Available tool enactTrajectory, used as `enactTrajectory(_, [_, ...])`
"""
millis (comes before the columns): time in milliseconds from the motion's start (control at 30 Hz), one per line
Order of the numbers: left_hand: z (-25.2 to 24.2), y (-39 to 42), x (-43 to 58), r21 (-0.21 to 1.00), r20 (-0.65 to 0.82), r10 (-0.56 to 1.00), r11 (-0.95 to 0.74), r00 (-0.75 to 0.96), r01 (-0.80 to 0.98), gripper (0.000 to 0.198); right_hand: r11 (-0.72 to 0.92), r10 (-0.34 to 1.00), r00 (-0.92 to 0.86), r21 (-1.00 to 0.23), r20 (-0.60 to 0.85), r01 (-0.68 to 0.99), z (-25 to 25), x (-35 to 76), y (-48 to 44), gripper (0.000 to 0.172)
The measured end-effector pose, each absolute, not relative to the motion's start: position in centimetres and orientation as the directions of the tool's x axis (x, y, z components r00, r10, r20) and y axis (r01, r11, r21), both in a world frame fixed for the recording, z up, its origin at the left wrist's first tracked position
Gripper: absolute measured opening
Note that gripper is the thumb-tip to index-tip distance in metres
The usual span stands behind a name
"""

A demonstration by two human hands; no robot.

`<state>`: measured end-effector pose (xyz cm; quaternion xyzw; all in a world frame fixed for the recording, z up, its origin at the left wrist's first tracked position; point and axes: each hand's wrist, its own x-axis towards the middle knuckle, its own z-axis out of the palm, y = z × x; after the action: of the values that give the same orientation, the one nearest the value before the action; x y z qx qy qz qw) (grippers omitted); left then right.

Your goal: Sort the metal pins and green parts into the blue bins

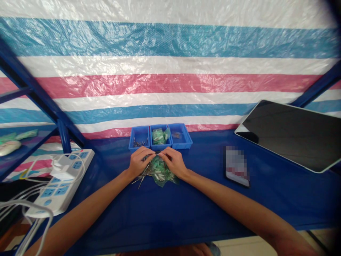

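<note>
Pinching small part between left hand (139, 160), right hand (174, 161), above green bags (160, 172)

No sleeves are worn: both forearms are seen bare to the left hand (138, 162) and right hand (174, 162), unadorned.

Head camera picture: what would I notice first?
The big striped tarp fills the back. In the middle, the left hand and right hand meet over a pile of green bags on the blue table. Three blue bins sit just behind.
</note>
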<state>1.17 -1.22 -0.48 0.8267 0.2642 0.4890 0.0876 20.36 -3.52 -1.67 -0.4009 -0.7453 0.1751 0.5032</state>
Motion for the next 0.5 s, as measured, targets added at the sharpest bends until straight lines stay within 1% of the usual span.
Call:
enactTrajectory(67, [-0.48,-1.36,1.18,0.408,0.771,0.524,-0.842,0.362,0.352,0.009,0.624,0.770,-0.190,-0.659,0.609,0.420,-1.78,20.34,-3.49,0.024])
enactTrajectory(200, [-0.53,-1.69,1.21,0.441,0.770,0.550,-0.824,0.322,0.356,0.007,0.614,0.775,-0.159,-0.669,0.612,0.418,-1.64,20.30,-3.61,0.022])
enactTrajectory(333, [-0.68,-1.75,1.24,0.435,0.763,0.581,-0.786,0.283,0.440,0.007,0.615,0.772,-0.143,-0.672,0.619,0.411,-1.25,20.29,-3.80,0.022])
enactTrajectory(400, [-0.70,-1.62,1.27,0.423,0.750,0.595,-0.768,0.290,0.480,0.008,0.621,0.768,-0.139,-0.672,0.625,0.404,-1.15,20.29,-3.87,0.022])
enactTrajectory(500, [-0.57,-1.36,1.32,0.393,0.733,0.586,-0.779,0.344,0.489,0.015,0.620,0.764,-0.112,-0.674,0.636,0.401,-1.14,20.29,-3.95,0.021])
